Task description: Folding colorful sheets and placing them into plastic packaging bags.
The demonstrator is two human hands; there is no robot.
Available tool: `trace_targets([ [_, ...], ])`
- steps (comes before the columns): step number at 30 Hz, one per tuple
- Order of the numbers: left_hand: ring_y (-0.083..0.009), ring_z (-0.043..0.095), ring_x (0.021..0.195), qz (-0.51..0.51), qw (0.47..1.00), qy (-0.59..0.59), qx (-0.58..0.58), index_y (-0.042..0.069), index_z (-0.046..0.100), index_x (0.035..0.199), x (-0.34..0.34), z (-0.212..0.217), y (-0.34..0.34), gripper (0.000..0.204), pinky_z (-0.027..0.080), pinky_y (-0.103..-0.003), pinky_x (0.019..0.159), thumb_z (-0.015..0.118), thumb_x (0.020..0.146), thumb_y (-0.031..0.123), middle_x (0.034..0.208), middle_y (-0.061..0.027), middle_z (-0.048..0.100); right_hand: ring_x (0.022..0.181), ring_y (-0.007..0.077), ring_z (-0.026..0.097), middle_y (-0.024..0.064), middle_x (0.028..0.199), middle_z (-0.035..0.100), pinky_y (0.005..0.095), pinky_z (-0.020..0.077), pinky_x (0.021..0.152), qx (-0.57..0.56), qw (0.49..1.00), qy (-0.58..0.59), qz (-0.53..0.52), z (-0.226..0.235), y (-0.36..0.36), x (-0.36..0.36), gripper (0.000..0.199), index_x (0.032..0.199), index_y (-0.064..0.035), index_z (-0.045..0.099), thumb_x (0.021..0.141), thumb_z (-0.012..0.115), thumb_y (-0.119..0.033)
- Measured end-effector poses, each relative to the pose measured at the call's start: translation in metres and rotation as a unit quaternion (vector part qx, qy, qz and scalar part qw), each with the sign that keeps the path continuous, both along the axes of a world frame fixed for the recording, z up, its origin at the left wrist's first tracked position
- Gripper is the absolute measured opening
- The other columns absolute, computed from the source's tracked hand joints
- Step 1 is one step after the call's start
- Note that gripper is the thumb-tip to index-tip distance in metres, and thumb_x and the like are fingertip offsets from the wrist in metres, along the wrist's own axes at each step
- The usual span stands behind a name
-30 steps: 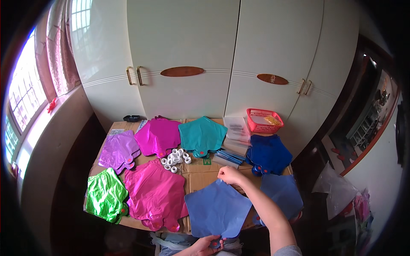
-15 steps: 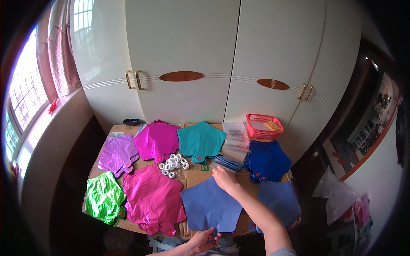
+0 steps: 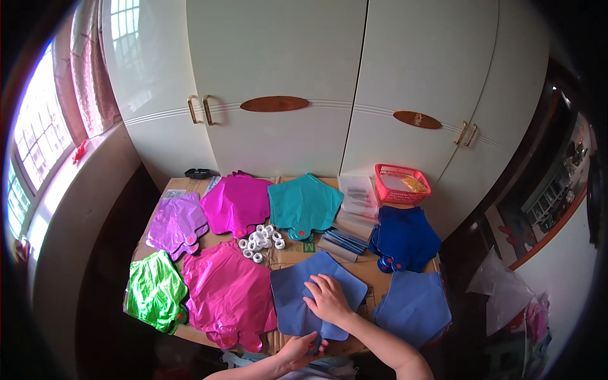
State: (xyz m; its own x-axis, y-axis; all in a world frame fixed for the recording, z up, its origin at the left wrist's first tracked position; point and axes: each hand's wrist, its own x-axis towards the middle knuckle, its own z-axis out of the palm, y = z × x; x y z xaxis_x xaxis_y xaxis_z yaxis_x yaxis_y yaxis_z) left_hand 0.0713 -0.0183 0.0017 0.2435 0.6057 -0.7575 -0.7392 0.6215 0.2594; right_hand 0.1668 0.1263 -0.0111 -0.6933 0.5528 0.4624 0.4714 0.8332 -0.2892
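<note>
Blue sheet (image 3: 293, 299) lies right of the pink stack (image 3: 229, 290). Left hand (image 3: 299, 353), partly obscured, apparently grips its near tab (image 3: 316, 345); right hand (image 3: 328, 299) rests spread across it. Flat palm, steady tab should prevent creases.

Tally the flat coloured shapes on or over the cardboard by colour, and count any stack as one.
Green shape: 1
Lilac shape: 1
Magenta-purple shape: 1
Teal shape: 1
Hot pink shape: 1
Dark blue shape: 1
Slate blue shapes: 2, one under the right hand
Total: 8
</note>
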Motion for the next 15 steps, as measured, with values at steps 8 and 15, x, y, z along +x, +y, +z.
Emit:
trace_targets([
  [8, -0.0245, 0.058, 0.102, -0.037, 0.964, 0.187, 0.188, -0.002, 0.042, 0.126, -0.046, -0.008, 0.002, 0.036, 0.051, -0.039, 0.087, 0.051, 0.092, 0.005, 0.114, -0.0152, 0.056, 0.115, 0.0314, 0.045, 0.0142, 0.120, 0.051, 0.0455, 0.0338, 0.101, -0.004, 1.000, -0.011, 0.002, 0.001, -0.001, 0.000, 0.039, 0.113, -0.0045, 0.055, 0.081, 0.064, -0.026],
  [15, -0.0362, 0.065, 0.083, -0.136, 0.679, 0.643, 0.326, -0.003, 0.043, 0.116, -0.092, 0.004, 0.050, 0.048, 0.053, -0.040, 0.072, 0.067, 0.080, 0.016, 0.089, -0.0224, 0.063, 0.118, 0.0311, 0.044, 0.0141, 0.120, 0.050, 0.0452, 0.0330, 0.102, -0.004, 1.000, -0.023, -0.004, 0.002, -0.002, 0.000, 0.040, 0.114, -0.0048, 0.054, 0.081, 0.063, -0.027],
])
